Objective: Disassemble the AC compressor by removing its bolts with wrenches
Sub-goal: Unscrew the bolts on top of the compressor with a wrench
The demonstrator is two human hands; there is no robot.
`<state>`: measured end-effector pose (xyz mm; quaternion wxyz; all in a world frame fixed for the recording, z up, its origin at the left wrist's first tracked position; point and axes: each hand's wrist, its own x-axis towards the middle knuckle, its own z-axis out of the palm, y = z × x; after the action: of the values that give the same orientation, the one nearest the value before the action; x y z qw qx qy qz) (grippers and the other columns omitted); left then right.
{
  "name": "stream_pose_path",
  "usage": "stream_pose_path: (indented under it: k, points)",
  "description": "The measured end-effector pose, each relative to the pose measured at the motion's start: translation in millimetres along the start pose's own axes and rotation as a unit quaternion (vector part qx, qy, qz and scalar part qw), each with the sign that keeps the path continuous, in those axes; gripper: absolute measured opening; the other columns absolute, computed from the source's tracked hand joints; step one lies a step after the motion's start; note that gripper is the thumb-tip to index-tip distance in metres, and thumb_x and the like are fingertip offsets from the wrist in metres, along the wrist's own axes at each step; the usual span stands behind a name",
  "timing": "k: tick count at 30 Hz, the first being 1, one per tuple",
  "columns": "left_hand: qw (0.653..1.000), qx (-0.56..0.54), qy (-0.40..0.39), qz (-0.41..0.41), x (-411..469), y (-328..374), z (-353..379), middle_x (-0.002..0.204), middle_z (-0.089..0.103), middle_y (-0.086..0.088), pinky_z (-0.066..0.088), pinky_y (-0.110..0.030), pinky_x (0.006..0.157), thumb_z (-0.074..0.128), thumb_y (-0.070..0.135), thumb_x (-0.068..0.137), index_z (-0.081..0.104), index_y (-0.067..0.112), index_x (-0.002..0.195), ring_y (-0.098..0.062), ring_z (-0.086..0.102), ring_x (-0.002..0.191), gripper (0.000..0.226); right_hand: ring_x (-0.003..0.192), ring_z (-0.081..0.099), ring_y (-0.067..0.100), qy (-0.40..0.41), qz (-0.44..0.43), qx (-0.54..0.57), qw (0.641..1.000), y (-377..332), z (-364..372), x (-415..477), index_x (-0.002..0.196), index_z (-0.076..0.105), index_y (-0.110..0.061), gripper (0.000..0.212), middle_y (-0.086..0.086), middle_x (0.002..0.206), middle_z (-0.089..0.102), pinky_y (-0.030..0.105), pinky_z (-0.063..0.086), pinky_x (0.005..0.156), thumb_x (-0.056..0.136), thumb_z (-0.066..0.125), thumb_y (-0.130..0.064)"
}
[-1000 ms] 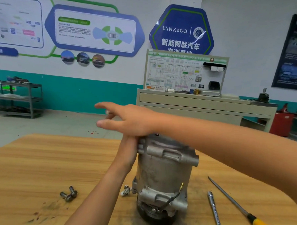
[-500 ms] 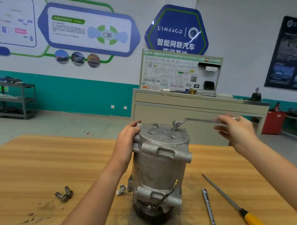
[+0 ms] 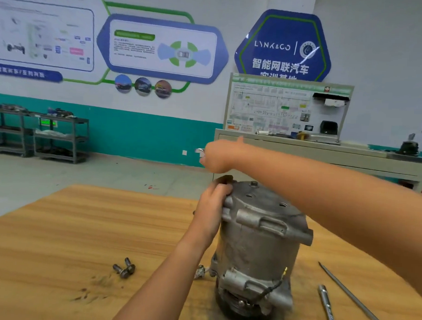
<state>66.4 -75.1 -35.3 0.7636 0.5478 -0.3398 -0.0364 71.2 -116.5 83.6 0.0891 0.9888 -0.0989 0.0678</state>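
Here, right of centre on the bench, the compressor is standing tall, so a hard sideways pull is likely risking tipping it; its long axis is running vertically, bolted face pointing up. The left hand is gripping its top rim, and the right hand is clasping a wrench above it.

Two hands in view: left hand, right hand. One compressor, just right of the left hand. One bolt head on its top face, under the right wrist. Two loose bolts, together, below-left of the left hand. One wrench, tip only, past the right hand. One screwdriver and one steel bar, beneath the right forearm. Two shelf racks, far left.
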Motion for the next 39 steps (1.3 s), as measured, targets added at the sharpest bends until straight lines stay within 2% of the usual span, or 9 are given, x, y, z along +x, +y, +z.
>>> stream_pose_path:
  k: [2, 5, 8, 13, 17, 22, 28, 33, 39]
  points:
    - [0.999, 0.037, -0.001, 0.009, -1, -2, 1, 0.099, 0.064, 0.002, 0.045, -0.008, 0.068, 0.039, 0.032, 0.083, 0.061, 0.012, 0.110, 0.006, 0.057, 0.082, 0.040, 0.096, 0.049, 0.023, 0.059, -0.069, -0.005, 0.996, -8, 2, -41, 0.080, 0.052, -0.011, 0.046, 0.000, 0.082, 0.053, 0.058, 0.013, 0.107, 0.097, 0.030, -0.048]
    - [0.999, 0.037, 0.023, -0.019, -2, -7, 1, 0.115, 0.060, -0.005, 0.045, -0.003, 0.062, 0.022, 0.019, 0.104, 0.052, 0.004, 0.126, 0.007, 0.058, 0.082, 0.041, 0.094, 0.056, 0.011, 0.187, -0.140, 0.145, 0.961, -1, 25, -115, 0.093, 0.067, -0.018, 0.059, -0.004, 0.088, 0.066, 0.041, 0.009, 0.114, 0.085, 0.034, -0.066]
    - [0.999, 0.027, 0.034, -0.026, 0, -3, 2, 0.107, 0.063, -0.005, 0.048, -0.011, 0.064, 0.033, 0.012, 0.099, 0.058, 0.017, 0.111, -0.004, 0.062, 0.088, 0.028, 0.102, 0.056, -0.007, 0.314, -0.152, 0.430, 0.833, 36, 46, -178, 0.078, 0.071, -0.030, 0.033, -0.018, 0.099, 0.069, 0.013, 0.026, 0.104, 0.081, 0.049, -0.054]
    - [0.998, 0.010, 0.040, -0.054, 1, 0, 4, 0.118, 0.062, -0.013, 0.046, -0.036, 0.088, 0.037, 0.016, 0.095, 0.057, 0.015, 0.121, -0.026, 0.057, 0.111, 0.033, 0.103, 0.060, 0.006, 0.408, 0.111, 0.631, 0.650, 120, 77, -184, 0.092, 0.070, -0.022, 0.027, -0.007, 0.104, 0.069, 0.024, 0.047, 0.089, 0.096, 0.043, -0.025]
    - [0.997, 0.015, 0.042, -0.061, 0, 3, 3, 0.117, 0.063, -0.012, 0.047, -0.035, 0.086, 0.036, 0.016, 0.096, 0.057, 0.015, 0.122, -0.026, 0.058, 0.111, 0.033, 0.085, 0.062, 0.009, 0.384, 0.251, 0.655, 0.601, 164, 79, -143, 0.111, 0.054, -0.014, 0.019, 0.004, 0.116, 0.061, 0.022, 0.048, 0.068, 0.095, 0.045, -0.019]
    - [0.997, 0.017, 0.044, -0.067, -1, 4, 3, 0.119, 0.062, -0.012, 0.044, -0.043, 0.097, 0.035, 0.016, 0.096, 0.056, 0.020, 0.118, -0.027, 0.056, 0.113, 0.031, 0.064, 0.058, 0.010, 0.337, 0.311, 0.654, 0.601, 180, 70, -100, 0.129, 0.035, -0.008, 0.044, 0.012, 0.116, 0.057, 0.025, 0.048, 0.056, 0.091, 0.055, -0.018]
    - [0.997, 0.014, 0.038, -0.064, 1, 4, 2, 0.109, 0.065, -0.005, 0.048, -0.031, 0.081, 0.035, 0.016, 0.096, 0.058, 0.025, 0.109, -0.022, 0.059, 0.105, 0.028, 0.135, 0.024, 0.026, 0.298, 0.260, 0.252, 0.883, 197, 76, -96, 0.122, 0.056, -0.019, 0.037, 0.008, 0.149, 0.026, 0.052, 0.019, 0.107, 0.098, 0.030, -0.030]
    - [0.997, 0.010, 0.043, -0.063, 0, 5, 4, 0.112, 0.064, -0.008, 0.047, -0.031, 0.082, 0.033, 0.014, 0.096, 0.057, 0.023, 0.112, -0.025, 0.058, 0.108, 0.030, 0.137, 0.020, 0.014, 0.275, 0.097, 0.064, 0.954, 216, 79, -123, 0.123, 0.056, -0.021, 0.037, -0.001, 0.146, 0.031, 0.052, 0.003, 0.111, 0.093, 0.043, -0.037]
    - [0.984, 0.174, 0.024, 0.011, -1, 28, -1, 0.092, 0.055, 0.015, 0.043, -0.007, 0.054, 0.046, 0.010, 0.094, 0.051, 0.020, 0.129, 0.015, 0.057, 0.074, 0.037, 0.080, 0.064, 0.033, 0.364, -0.014, -0.110, 0.925, 213, 64, -131, 0.091, 0.067, 0.001, 0.019, 0.016, 0.081, 0.068, 0.043, 0.048, 0.076, 0.091, 0.057, -0.015]
